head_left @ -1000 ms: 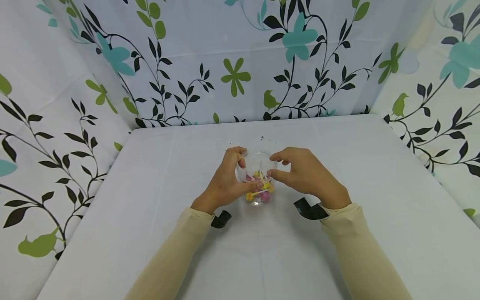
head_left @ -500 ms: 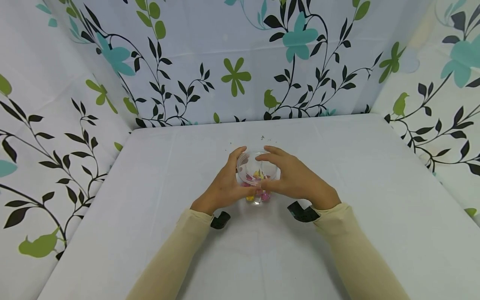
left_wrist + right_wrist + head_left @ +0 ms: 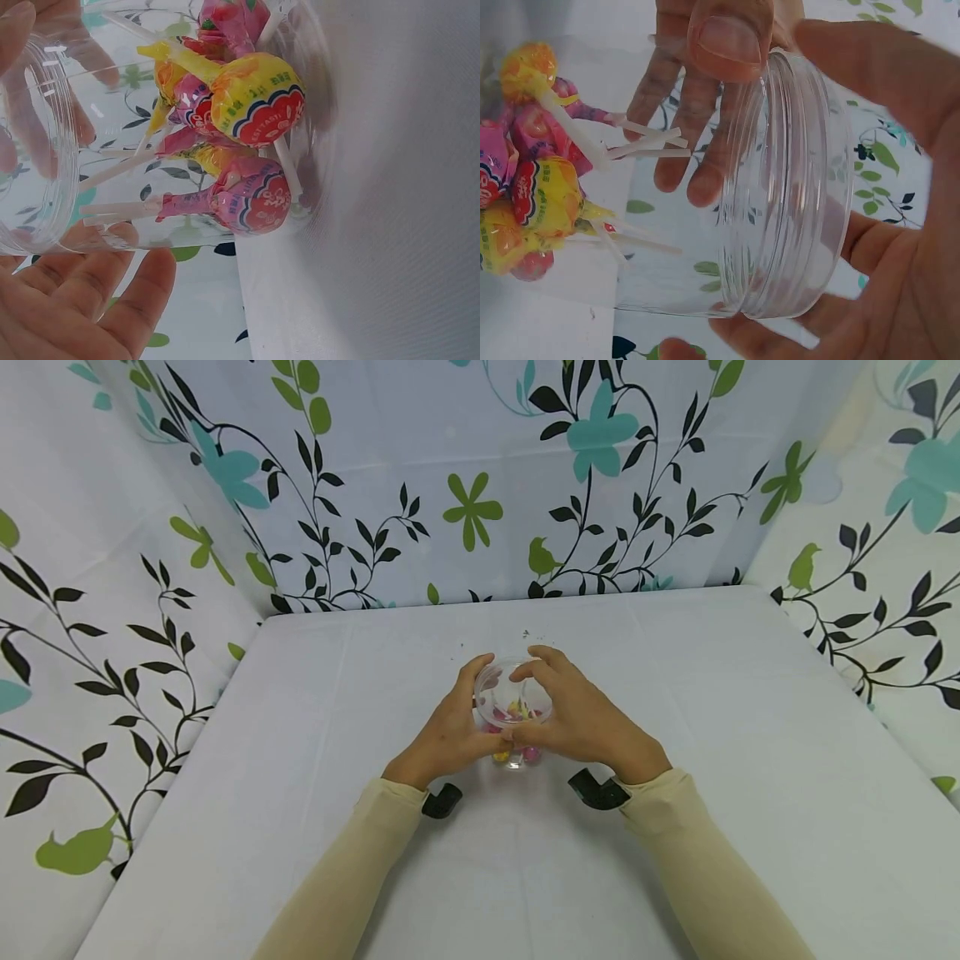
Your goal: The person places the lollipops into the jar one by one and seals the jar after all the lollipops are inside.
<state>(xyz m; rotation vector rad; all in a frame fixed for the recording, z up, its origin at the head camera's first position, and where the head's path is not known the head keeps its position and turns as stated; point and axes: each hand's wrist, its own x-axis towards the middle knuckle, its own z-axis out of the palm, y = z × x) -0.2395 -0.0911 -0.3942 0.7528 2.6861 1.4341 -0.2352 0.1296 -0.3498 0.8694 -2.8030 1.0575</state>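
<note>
A clear plastic jar (image 3: 694, 281) stands upright on the white table, its clear screw lid (image 3: 802, 195) on top. Inside, low down, lie several wrapped lollipops (image 3: 259, 101), yellow and pink with white sticks. My left hand (image 3: 442, 735) grips the jar's left side just below the lid, with the thumb in front and fingers reaching behind. From the right, my right hand (image 3: 588, 714) holds the lid's rim, fingers spread round the far side and thumb at the front. The two thumbs meet at the front of the jar.
A white cloth covers the table (image 3: 375, 668). Small dark specks (image 3: 527, 633) lie behind the jar. Patterned curtains (image 3: 397, 468) with leaves and birds close off the back and both sides. Each wrist wears a black camera mount (image 3: 600, 789).
My right hand has moved left from beside the rim, and its fingers and thumb now reach round the lid. The left hand and the jar have stayed in place.
</note>
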